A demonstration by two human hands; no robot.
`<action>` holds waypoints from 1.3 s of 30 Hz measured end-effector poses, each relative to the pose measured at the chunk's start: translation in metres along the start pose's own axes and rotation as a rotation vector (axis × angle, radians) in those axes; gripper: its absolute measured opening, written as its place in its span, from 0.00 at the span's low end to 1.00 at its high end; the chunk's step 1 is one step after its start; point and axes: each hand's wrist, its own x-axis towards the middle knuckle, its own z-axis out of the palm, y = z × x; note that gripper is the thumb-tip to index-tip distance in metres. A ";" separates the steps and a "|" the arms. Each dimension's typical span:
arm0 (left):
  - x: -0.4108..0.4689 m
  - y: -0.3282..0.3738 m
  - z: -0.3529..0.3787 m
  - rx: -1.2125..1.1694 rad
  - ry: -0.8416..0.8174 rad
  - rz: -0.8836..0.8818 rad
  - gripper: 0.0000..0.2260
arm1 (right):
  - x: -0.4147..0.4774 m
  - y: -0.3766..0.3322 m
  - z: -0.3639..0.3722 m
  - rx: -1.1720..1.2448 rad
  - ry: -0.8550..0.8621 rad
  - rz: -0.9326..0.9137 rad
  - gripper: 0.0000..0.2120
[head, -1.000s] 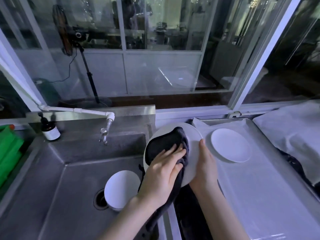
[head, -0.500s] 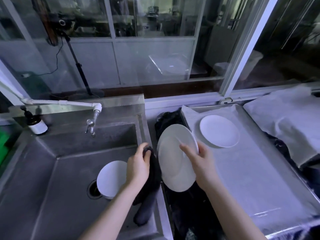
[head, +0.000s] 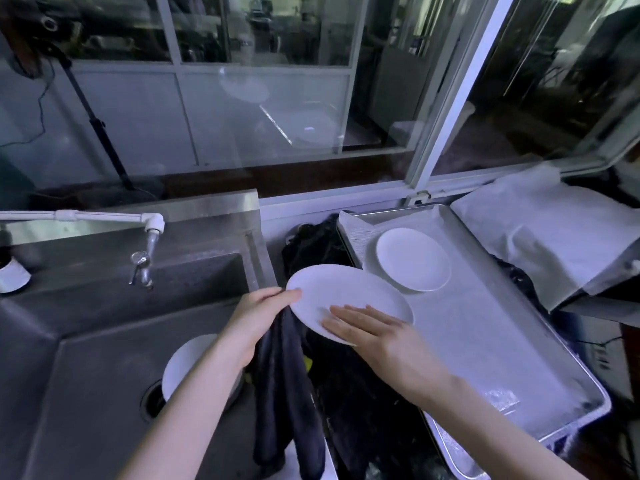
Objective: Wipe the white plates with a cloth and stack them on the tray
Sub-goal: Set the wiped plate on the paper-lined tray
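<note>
Closest to me, a dark cloth (head: 287,375) hangs down along the right edge of the sink (head: 86,341). The left grip (head: 261,313) is curled round its top end, with the thumb touching the left rim of a white plate (head: 346,289). From the other side, the right grip (head: 374,332) lies with its fingers straight and flat across that plate's upper face; I cannot see its thumb. The plate is held slightly tilted in the air, over the dark strip of desk between the sink and the tray (head: 485,341). Down in the sink, beside the drain, sits another white dish (head: 187,362), partly hidden by the left forearm. Further back, a second white plate (head: 414,259) lies flat on the lined tray, near its far-left corner. Beyond that, a tap (head: 149,244) reaches over the basin, and a white sheet (head: 554,237) covers something to the right of the tray.
</note>
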 end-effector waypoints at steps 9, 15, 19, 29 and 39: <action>0.025 -0.004 0.036 -0.139 0.084 -0.012 0.02 | -0.012 0.042 -0.014 0.081 -0.128 0.290 0.38; 0.042 0.005 0.072 -0.207 0.078 0.019 0.05 | -0.034 0.098 -0.037 0.722 0.263 0.969 0.34; 0.059 0.009 0.111 -0.163 0.067 0.060 0.07 | -0.041 0.142 -0.034 0.789 0.396 1.155 0.25; 0.136 0.009 0.214 0.292 -0.044 0.186 0.06 | -0.060 0.280 -0.019 0.946 0.469 1.307 0.19; 0.197 0.012 0.254 0.556 0.034 0.077 0.08 | -0.041 0.362 0.028 0.903 0.355 1.307 0.20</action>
